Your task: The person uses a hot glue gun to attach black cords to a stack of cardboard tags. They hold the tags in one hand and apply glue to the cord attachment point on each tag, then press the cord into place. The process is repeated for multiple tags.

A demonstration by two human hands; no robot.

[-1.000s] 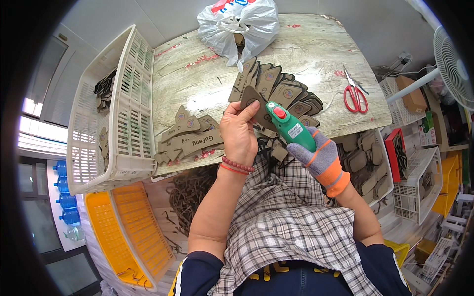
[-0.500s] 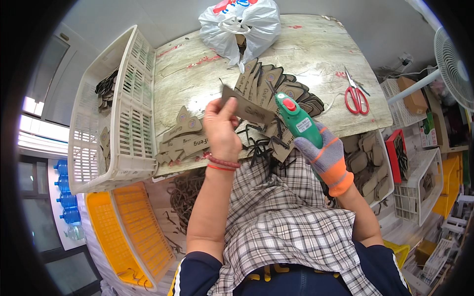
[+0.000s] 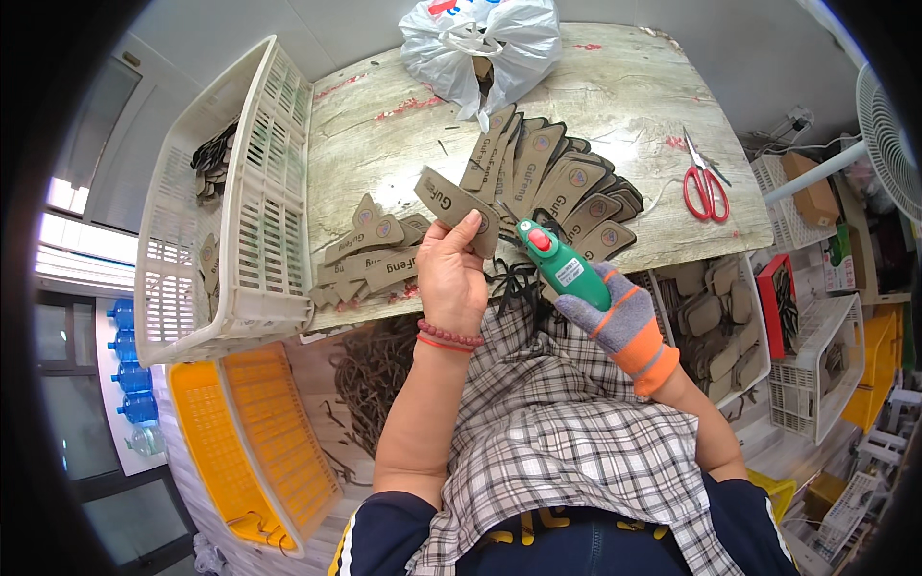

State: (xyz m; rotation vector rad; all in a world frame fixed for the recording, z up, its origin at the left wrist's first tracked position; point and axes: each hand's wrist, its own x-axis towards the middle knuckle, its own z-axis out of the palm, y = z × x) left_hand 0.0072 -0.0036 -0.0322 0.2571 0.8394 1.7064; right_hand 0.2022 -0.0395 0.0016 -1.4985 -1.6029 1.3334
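Observation:
My left hand (image 3: 451, 276), bare with red bracelets at the wrist, pinches a flat tan piece (image 3: 449, 200) with printing and a dark edge. Its printed face is turned up. My right hand (image 3: 622, 324), in a grey and orange glove, is closed round a green handheld power tool (image 3: 573, 273) with a red button. The tool's narrow tip lies close to the piece's right end; whether they touch I cannot tell. Beyond my hands a fan of similar tan pieces (image 3: 547, 171) overlaps on the table. A smaller pile (image 3: 376, 252) lies to the left.
Red-handled scissors (image 3: 706, 192) lie at the table's right. A white plastic bag (image 3: 480, 53) sits at the back, and a white crate (image 3: 259, 202) stands on the left. Below are an orange crate (image 3: 274, 422) and dark strips (image 3: 370, 379). A fan (image 3: 879, 125) stands at far right.
My left hand has turned the piece so its print faces up. The tool in my right hand has moved left and slightly down. The whole view has shifted a little.

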